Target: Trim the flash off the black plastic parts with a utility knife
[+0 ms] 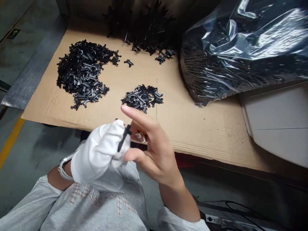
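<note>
My left hand [98,149], in a white knit glove, is closed around a small black plastic part [124,138], which stands out tilted between thumb and fingers. Close against it on the right is my bare right hand [154,147]. Its index finger is stretched out and its thumb is apart, with the thumb tip by the glove; the other fingers curl partly out of sight. A ring or light band shows on one of them. Just beyond my hands lies a small heap of black plastic parts [141,98] of the same look.
Cardboard [115,83] covers the bench. A larger heap of black parts [83,70] lies at the left, a dark pile [149,29] at the back, and a single part [129,63] between. A shiny black plastic bag [231,54] and a grey bin [276,118] stand at the right.
</note>
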Action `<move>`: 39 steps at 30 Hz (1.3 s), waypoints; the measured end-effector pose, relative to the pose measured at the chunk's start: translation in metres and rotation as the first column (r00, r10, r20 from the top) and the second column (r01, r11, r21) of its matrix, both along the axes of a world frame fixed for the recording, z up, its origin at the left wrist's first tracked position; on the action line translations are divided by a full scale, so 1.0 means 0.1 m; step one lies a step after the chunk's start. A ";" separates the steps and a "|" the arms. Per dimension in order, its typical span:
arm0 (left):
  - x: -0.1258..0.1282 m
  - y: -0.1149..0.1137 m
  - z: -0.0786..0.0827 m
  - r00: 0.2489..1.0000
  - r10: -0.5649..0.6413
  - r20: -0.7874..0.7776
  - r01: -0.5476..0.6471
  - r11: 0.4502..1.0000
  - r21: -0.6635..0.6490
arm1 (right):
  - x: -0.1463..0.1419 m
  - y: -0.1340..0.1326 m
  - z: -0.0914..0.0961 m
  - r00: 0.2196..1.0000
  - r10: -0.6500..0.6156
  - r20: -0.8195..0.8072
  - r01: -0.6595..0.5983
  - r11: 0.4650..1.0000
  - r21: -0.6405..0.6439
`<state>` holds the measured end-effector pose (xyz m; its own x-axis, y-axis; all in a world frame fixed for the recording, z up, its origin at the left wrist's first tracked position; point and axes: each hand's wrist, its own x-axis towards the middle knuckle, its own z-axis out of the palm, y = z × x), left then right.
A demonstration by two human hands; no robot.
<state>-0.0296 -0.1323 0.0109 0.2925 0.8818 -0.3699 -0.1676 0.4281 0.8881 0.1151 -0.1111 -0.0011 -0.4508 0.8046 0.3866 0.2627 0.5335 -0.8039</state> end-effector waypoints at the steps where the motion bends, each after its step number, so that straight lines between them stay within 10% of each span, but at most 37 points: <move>1: 0.01 0.00 0.01 1.000 0.013 0.013 -0.013 1.000 -0.019 | -0.01 0.01 0.00 0.999 -0.029 -0.035 0.029 0.999 -0.023; 9: -0.07 0.02 -0.02 0.911 -0.060 0.407 0.084 0.996 -0.041 | -0.04 0.10 -0.02 0.975 -0.032 -0.221 -0.030 0.963 -0.270; 19: -0.05 0.09 -0.04 0.837 -0.107 0.536 0.199 0.973 -0.118 | -0.09 0.10 0.05 0.948 -0.064 -0.312 -0.057 0.930 -0.364; 26: -0.26 0.21 -0.33 0.968 -0.043 -0.246 0.087 0.981 0.172 | 0.12 0.50 -0.07 0.968 -0.218 -0.123 0.166 0.928 -0.333; 33: -0.34 0.21 -0.29 0.903 -0.128 -0.410 0.224 0.955 0.194 | 0.16 1.13 -0.37 0.725 -0.510 0.464 0.542 0.837 0.074; 36: -0.32 0.21 -0.25 0.881 -0.159 -0.446 0.260 0.950 0.174 | -0.10 1.05 -0.30 0.690 -0.481 0.541 0.469 0.866 0.172; 39: -0.32 0.22 -0.22 0.868 -0.174 -0.465 0.291 0.937 0.193 | -0.46 0.95 -0.23 0.784 -0.192 0.591 0.197 0.979 0.057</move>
